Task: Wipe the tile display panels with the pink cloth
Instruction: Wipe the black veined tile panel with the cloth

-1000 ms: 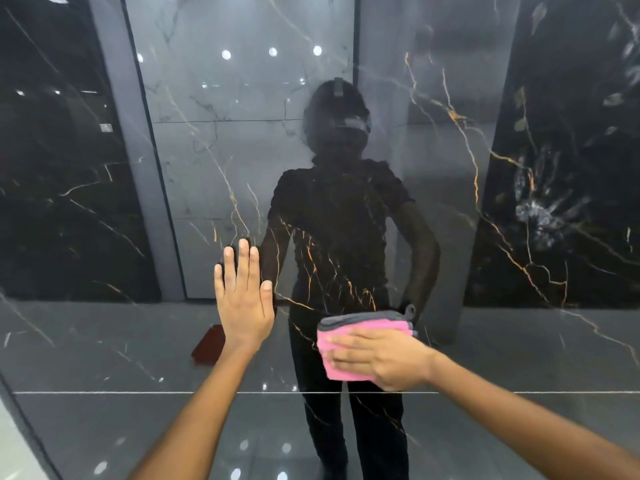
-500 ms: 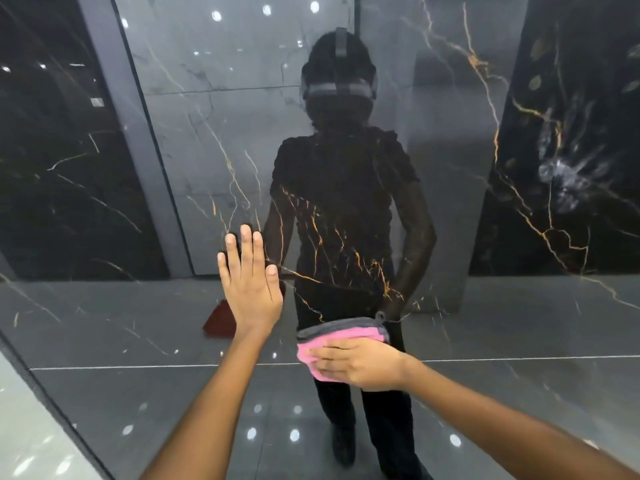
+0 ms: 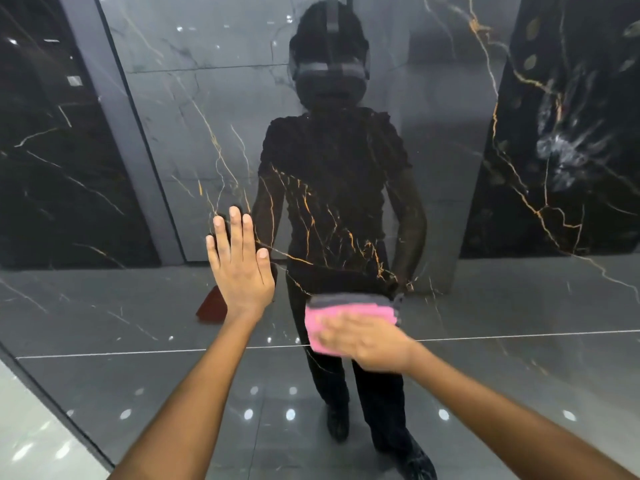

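Because the glossy black marble tile panel [image 3: 346, 209] fills almost the whole view, it serves as the landmark: a dark slab veined in gold and white, mirroring a showroom floor, ceiling spots and the person's own figure. A thin pale joint line [image 3: 104, 355] crosses the panel low down, just below both hands.

Left of the panel's middle, the left hand [image 3: 240, 268] lies flat against the surface, fingers straight and together, thumb out, bracing and holding nothing. Right of that hand and slightly lower, the right hand [image 3: 367, 341] presses its flat, blurred fingers onto the pink cloth [image 3: 329, 317]; whether the thumb curls round the cloth's edge cannot be told. The folded cloth, pink with a grey upper edge, sits against the panel just above the joint line, at about the reflected figure's hips.

Judging by the blur, a wiping stroke is under way. To do it well, the palm should probably keep the cloth fully flat with even pressure, work in overlapping passes toward the panel's edges, and the bracing hand should likely be lifted and its spot wiped too, since bare skin may mark so reflective a surface.
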`<state>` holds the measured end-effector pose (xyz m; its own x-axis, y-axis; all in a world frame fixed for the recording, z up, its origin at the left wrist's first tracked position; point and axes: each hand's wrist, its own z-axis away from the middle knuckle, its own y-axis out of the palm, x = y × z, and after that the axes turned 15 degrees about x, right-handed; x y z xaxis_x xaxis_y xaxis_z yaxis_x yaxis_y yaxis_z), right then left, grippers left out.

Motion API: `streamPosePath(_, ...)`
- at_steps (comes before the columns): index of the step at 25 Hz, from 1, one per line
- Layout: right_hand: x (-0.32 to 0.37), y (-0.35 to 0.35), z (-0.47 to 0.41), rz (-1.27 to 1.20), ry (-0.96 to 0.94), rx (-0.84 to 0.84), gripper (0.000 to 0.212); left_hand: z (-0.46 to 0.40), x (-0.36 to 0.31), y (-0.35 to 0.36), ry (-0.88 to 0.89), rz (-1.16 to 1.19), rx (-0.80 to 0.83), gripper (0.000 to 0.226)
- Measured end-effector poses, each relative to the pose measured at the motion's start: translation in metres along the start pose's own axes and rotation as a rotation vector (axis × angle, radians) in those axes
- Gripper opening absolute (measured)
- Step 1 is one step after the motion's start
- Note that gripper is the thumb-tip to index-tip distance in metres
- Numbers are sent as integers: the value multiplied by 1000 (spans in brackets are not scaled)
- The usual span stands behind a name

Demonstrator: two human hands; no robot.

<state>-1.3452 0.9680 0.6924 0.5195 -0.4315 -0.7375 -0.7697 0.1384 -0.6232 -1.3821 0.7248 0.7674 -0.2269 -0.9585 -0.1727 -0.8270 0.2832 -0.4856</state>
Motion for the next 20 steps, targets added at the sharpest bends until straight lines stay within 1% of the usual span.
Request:
streamPosePath(1,11,4,19,14,-97,113,70,1,0,0,-4,2,7,55)
streamPosePath(2,5,5,32,4,-146,132,72,2,-2,0,-13,5,12,55)
streamPosePath(3,-14,1,35,-14,-129,75,69,4,-3,0,-17,10,13,55)
streamPosePath(4,-43,-12,31,-23,-39,-28,64,5,-3,0,-17,11,14,55)
streamPosePath(5,-78,-31,21,-23,111,-127,60,4,-2,-1,-15,4,20,55)
streamPosePath(7,-138,-66,-3,-110,493,-314,58,0,-2,-4,-26,-4,40,55)
streamPosePath(8,-146,-74,-15,-150,648,-388,59,0,-7,-5,-63,21,54,55)
streamPosePath(9,-138,-71,-22,-125,702,-418,63,4,-15,-6,-109,69,73,55)
streamPosePath(10,-117,-58,-21,-79,646,-358,69,16,-28,-4,-138,124,99,54)
streamPosePath(11,-84,-34,-12,-22,487,-209,78,33,-42,-1,-126,161,137,53)
streamPosePath(13,-23,9,33,124,121,122,102,71,-66,8,-25,166,222,52)
streamPosePath(14,-9,16,57,158,10,241,112,83,-69,14,27,155,249,52)
streamPosePath(15,-13,15,76,150,-49,298,117,85,-67,20,55,146,258,53)
streamPosePath(16,-31,6,88,153,-55,293,112,80,-64,26,62,128,257,53)
streamPosePath(17,-57,-10,93,145,15,207,98,74,-61,30,64,99,250,53)
streamPosePath(18,-89,-28,91,130,147,72,80,68,-60,34,73,65,234,53)
streamPosePath(19,-123,-48,86,91,325,-68,68,67,-58,38,87,46,214,53)
streamPosePath(20,-151,-63,80,43,501,-184,64,69,-56,44,99,45,188,53)
